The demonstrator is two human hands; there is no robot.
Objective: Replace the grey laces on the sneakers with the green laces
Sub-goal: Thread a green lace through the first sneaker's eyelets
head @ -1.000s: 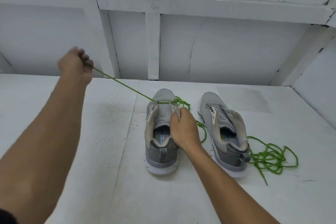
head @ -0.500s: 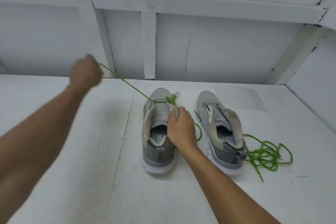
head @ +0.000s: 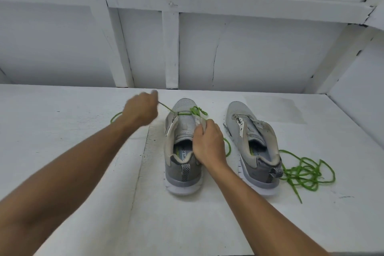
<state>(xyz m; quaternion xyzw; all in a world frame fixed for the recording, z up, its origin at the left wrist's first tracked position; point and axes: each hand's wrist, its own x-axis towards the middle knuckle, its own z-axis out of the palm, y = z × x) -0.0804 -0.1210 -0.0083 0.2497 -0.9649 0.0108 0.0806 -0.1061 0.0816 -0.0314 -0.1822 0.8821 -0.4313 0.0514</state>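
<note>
My left hand [head: 139, 112] pinches the green lace [head: 166, 107] mid-frame. My right hand [head: 208, 143] grips the left sneaker [head: 184, 147].

left hand [head: 139, 112] raised, fingers pinched, right hand [head: 208, 143] gripping

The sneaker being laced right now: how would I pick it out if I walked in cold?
On the white table two grey sneakers stand side by side, heels toward the person. It is the left sneaker, between both hands. Unlike the right sneaker, it has a green lace across its front eyelets, pinched by the left hand, while the right hand grips its side.
</note>
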